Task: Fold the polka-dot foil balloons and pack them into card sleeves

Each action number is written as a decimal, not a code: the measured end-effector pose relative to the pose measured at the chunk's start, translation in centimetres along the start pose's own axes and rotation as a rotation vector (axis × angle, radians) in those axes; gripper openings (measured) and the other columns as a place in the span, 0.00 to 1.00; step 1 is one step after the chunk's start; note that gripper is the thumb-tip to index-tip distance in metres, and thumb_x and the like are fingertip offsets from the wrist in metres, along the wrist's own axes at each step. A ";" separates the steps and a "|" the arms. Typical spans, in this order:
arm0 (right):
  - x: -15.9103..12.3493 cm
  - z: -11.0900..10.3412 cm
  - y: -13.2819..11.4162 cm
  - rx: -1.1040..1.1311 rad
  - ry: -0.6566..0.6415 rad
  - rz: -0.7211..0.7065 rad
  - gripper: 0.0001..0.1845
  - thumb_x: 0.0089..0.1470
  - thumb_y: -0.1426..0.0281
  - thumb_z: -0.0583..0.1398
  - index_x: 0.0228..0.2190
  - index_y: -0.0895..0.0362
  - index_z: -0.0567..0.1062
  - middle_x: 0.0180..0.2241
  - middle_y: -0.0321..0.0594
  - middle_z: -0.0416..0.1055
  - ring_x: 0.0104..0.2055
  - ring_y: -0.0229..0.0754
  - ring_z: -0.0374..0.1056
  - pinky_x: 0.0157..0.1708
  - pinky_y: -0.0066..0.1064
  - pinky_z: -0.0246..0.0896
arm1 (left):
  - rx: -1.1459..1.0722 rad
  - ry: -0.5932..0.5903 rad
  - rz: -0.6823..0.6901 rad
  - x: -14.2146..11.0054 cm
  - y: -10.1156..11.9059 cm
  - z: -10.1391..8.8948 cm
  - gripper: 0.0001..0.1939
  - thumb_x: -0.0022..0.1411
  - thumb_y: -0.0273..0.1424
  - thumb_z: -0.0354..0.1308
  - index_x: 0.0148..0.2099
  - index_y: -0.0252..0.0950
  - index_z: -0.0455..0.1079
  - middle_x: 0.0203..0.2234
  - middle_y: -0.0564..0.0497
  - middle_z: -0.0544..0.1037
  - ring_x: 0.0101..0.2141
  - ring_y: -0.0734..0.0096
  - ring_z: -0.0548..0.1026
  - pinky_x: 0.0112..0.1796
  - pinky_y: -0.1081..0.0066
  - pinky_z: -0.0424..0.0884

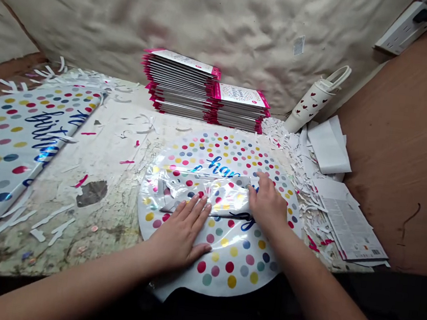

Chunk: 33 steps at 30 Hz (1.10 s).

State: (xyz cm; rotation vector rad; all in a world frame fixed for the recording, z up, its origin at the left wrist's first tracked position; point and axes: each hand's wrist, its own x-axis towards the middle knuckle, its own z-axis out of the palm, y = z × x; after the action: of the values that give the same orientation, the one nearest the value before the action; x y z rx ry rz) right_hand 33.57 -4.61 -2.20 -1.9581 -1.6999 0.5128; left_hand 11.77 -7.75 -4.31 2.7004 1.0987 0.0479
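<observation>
A flat round foil balloon (232,265), white with coloured dots and blue lettering, lies before me on the table. On top of it rests a foil balloon folded into a long shiny strip (204,187). My left hand (182,228) is spread flat, its fingertips on the strip's lower edge and its palm on the round balloon. At the strip's right end is my right hand (269,205), with fingers bent and thumb and forefinger closed on the end of the foil. Part of the lettering is covered by the strip.
More dotted foil balloons lie in a pile (1,156) at the left. Behind stand two stacks of pink-edged packets (183,87). A white tumbler with hearts (314,102) leans at the back right, near paper scraps (295,154) and printed cards (349,221). A power socket (406,28) hangs above.
</observation>
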 end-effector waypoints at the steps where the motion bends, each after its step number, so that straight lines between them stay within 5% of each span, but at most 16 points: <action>1: -0.7 0.5 -0.6 -0.084 0.047 -0.186 0.23 0.58 0.63 0.50 0.53 0.58 0.61 0.54 0.53 0.61 0.58 0.56 0.54 0.53 0.51 0.52 | -0.004 0.006 0.003 -0.1 -0.3 0.3 0.40 0.60 0.52 0.40 0.65 0.29 0.46 0.62 0.36 0.48 0.61 0.47 0.44 0.57 0.49 0.48; 3: -1.7 1.7 -1.3 -0.229 -0.010 -0.482 0.29 0.58 0.60 0.49 0.58 0.59 0.55 0.61 0.50 0.50 0.63 0.54 0.42 0.59 0.51 0.38 | -0.007 0.031 0.014 -0.2 -0.8 0.4 0.39 0.60 0.52 0.40 0.65 0.31 0.46 0.62 0.37 0.49 0.62 0.48 0.43 0.57 0.49 0.47; 4: -2.1 2.2 -1.3 -0.274 -0.097 -0.521 0.33 0.58 0.57 0.49 0.59 0.60 0.53 0.62 0.50 0.46 0.64 0.53 0.38 0.60 0.51 0.34 | -0.005 0.040 0.014 -0.2 -1.0 0.4 0.39 0.60 0.52 0.41 0.65 0.31 0.46 0.62 0.37 0.49 0.62 0.48 0.43 0.57 0.49 0.47; 8: -2.4 2.5 0.5 -0.364 -0.241 -0.313 0.43 0.54 0.50 0.49 0.61 0.65 0.45 0.63 0.55 0.39 0.65 0.55 0.34 0.60 0.51 0.36 | -0.010 0.004 -0.019 -0.4 -0.8 -0.1 0.41 0.59 0.54 0.41 0.65 0.31 0.46 0.62 0.36 0.47 0.62 0.47 0.43 0.56 0.48 0.47; 10: -2.6 1.5 1.6 -0.373 -0.235 -0.408 0.41 0.54 0.53 0.51 0.61 0.62 0.45 0.63 0.52 0.38 0.65 0.54 0.34 0.60 0.52 0.36 | -0.028 -0.032 -0.029 -0.4 -0.8 -0.3 0.41 0.59 0.54 0.41 0.65 0.30 0.45 0.62 0.36 0.46 0.62 0.47 0.42 0.56 0.48 0.47; 14: -3.2 -0.2 1.9 -0.437 -0.131 -0.668 0.26 0.54 0.74 0.51 0.55 0.60 0.61 0.59 0.52 0.53 0.62 0.54 0.45 0.59 0.53 0.39 | -0.067 -0.075 -0.020 -0.2 -0.9 -1.2 0.38 0.61 0.51 0.39 0.65 0.31 0.44 0.62 0.37 0.46 0.62 0.50 0.42 0.57 0.49 0.47; 17: -4.1 -0.5 0.9 -0.448 -0.027 -0.783 0.18 0.56 0.79 0.49 0.45 0.61 0.70 0.46 0.52 0.70 0.53 0.52 0.62 0.58 0.54 0.42 | -0.028 -0.097 -0.050 0.7 -0.6 -2.0 0.36 0.61 0.47 0.43 0.64 0.31 0.48 0.61 0.37 0.50 0.61 0.49 0.47 0.56 0.51 0.52; 19: -5.0 -0.4 0.4 -0.325 0.012 -0.981 0.17 0.57 0.79 0.49 0.44 0.57 0.70 0.41 0.45 0.74 0.49 0.46 0.67 0.59 0.50 0.43 | 0.027 -0.100 -0.100 1.4 -0.4 -2.3 0.33 0.59 0.40 0.48 0.62 0.26 0.52 0.60 0.35 0.54 0.59 0.47 0.52 0.56 0.53 0.54; 21: -6.0 -0.2 0.6 -0.135 0.081 -1.056 0.21 0.56 0.78 0.51 0.51 0.52 0.64 0.46 0.42 0.71 0.52 0.44 0.64 0.59 0.47 0.46 | 0.047 -0.077 -0.141 1.9 -0.4 -2.2 0.29 0.57 0.30 0.49 0.60 0.24 0.56 0.58 0.34 0.59 0.58 0.48 0.56 0.55 0.55 0.57; 26: -6.8 -0.1 4.1 0.127 0.140 -0.429 0.45 0.51 0.70 0.58 0.61 0.52 0.37 0.63 0.48 0.41 0.64 0.52 0.41 0.58 0.51 0.47 | -0.099 -0.038 0.052 1.1 -1.4 -1.5 0.32 0.56 0.22 0.47 0.63 0.45 0.52 0.61 0.48 0.54 0.60 0.54 0.53 0.54 0.57 0.60; 28: -6.4 -0.4 5.1 0.100 0.077 -0.375 0.49 0.49 0.70 0.59 0.62 0.54 0.33 0.64 0.49 0.35 0.65 0.52 0.37 0.59 0.50 0.46 | -0.138 -0.057 0.180 0.6 -1.8 -1.6 0.33 0.57 0.23 0.49 0.62 0.51 0.51 0.62 0.51 0.50 0.60 0.53 0.50 0.54 0.55 0.59; 31: -5.7 -0.8 5.0 -0.028 0.008 -0.703 0.47 0.50 0.75 0.56 0.62 0.53 0.34 0.64 0.47 0.37 0.65 0.52 0.35 0.59 0.51 0.43 | -0.169 -0.069 0.308 0.4 -2.0 -1.9 0.30 0.58 0.26 0.51 0.60 0.55 0.55 0.63 0.53 0.46 0.61 0.49 0.46 0.55 0.51 0.56; 33: -5.3 -1.1 4.4 -0.127 -0.100 -0.960 0.40 0.52 0.78 0.54 0.61 0.49 0.42 0.62 0.43 0.46 0.64 0.50 0.39 0.60 0.52 0.39 | -0.173 -0.081 0.374 0.3 -2.0 -2.0 0.30 0.58 0.27 0.51 0.61 0.54 0.54 0.63 0.52 0.45 0.61 0.48 0.45 0.56 0.49 0.53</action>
State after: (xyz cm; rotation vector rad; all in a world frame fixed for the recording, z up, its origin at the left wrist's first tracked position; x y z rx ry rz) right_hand 36.97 -10.43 -4.11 -0.9712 -2.4897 0.1342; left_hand 10.39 -5.78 -2.84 2.6834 0.5297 0.0888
